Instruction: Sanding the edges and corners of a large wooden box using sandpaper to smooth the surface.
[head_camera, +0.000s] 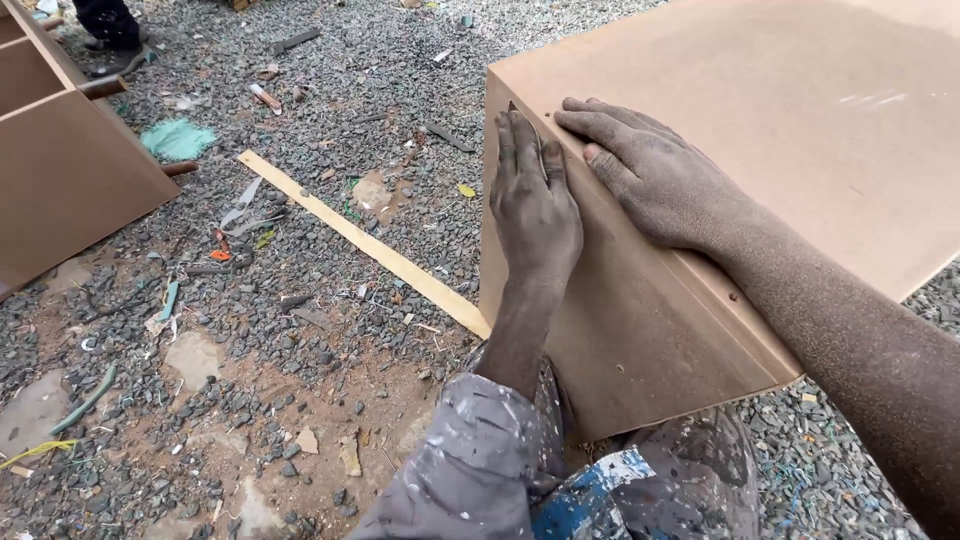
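Both hands lie flat and spread on the fibreboard box (700, 120): left hand (535, 205) on its side face, right hand (650, 175) just beside, atop the edge.

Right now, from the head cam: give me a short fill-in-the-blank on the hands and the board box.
1. Both hands rest on a box made of brown ____ boards.
2. The left hand lies flat on the box's ____ face, fingers pointing up to the top edge.
3. The right hand lies on the ____ face, near the corner.
4. On the gravel left of the box lies a long pale wooden ____.

Missing words: fibreboard; side; top; strip
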